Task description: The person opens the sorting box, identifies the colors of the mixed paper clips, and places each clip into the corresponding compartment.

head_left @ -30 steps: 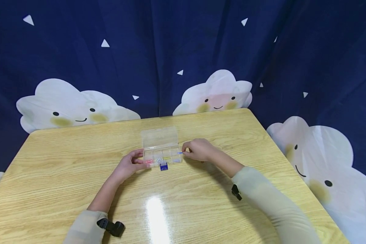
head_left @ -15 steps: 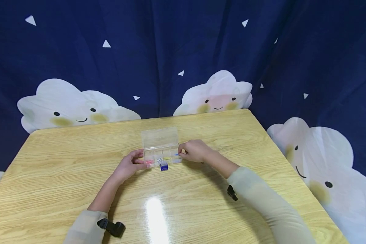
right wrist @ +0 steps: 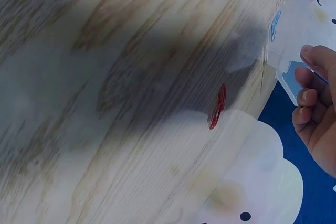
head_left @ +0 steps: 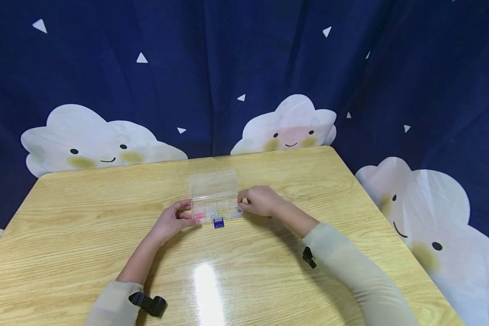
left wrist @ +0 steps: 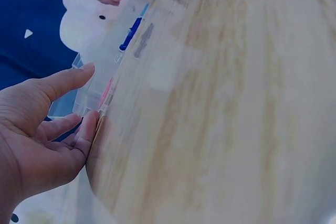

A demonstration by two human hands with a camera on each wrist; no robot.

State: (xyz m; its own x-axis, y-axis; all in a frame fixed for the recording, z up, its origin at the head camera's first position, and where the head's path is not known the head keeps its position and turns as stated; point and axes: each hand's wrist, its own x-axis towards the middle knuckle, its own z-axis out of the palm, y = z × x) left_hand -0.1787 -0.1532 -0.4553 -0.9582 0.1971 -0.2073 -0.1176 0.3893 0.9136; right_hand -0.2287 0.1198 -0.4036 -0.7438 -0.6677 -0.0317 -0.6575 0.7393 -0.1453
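A clear plastic compartment box (head_left: pixel 205 204) lies on the table, its lid (head_left: pixel 213 183) raised at the back. My left hand (head_left: pixel 175 221) holds its left end, thumb at the front corner and fingers along the side. Pink paper clips (head_left: pixel 198 216), white clips (head_left: pixel 212 213) and yellow clips (head_left: pixel 222 211) lie in separate compartments. A blue paper clip (right wrist: pixel 274 25) is in the rightmost one. Close over that end is my right hand (head_left: pixel 261 200), thumb and fingertips apart with nothing between them in the right wrist view.
The box's dark blue latch (head_left: pixel 218 222) hangs at its front. Red paper clips (right wrist: pixel 219 107) lie on the table (head_left: pixel 293 271) right of the box, under my right arm. A blue curtain (head_left: pixel 212 68) with cloud prints hangs behind the table.
My right hand has moved left to the box's right compartment and let go of a blue paper clip there. The left hand has stayed on the box.
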